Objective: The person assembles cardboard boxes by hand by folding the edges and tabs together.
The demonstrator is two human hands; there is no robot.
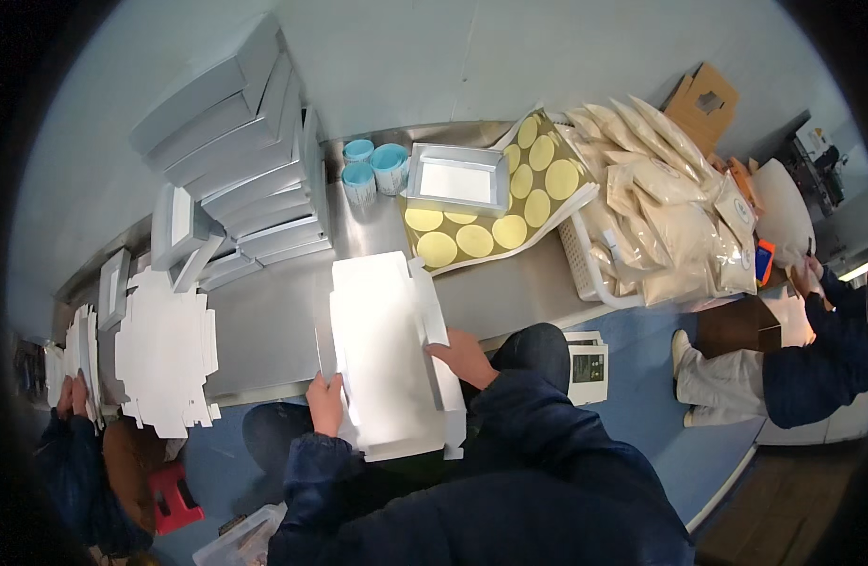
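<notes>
Your white card box [382, 349] sits right between your fingers, partly folded and in front of the counter [264, 344]. Left fingers [316, 383] look like they're pinching the near part of its left edge; right fingers [440, 350] grip the opposite long edge by the side flap [432, 307], though the undersides are hidden. Imo it's light, stiffish across the panel, bendy at the flaps, maybe a bit slick, and easy to crease. I'd hold both long sides near the folds, no squeezing mid-panel.
</notes>
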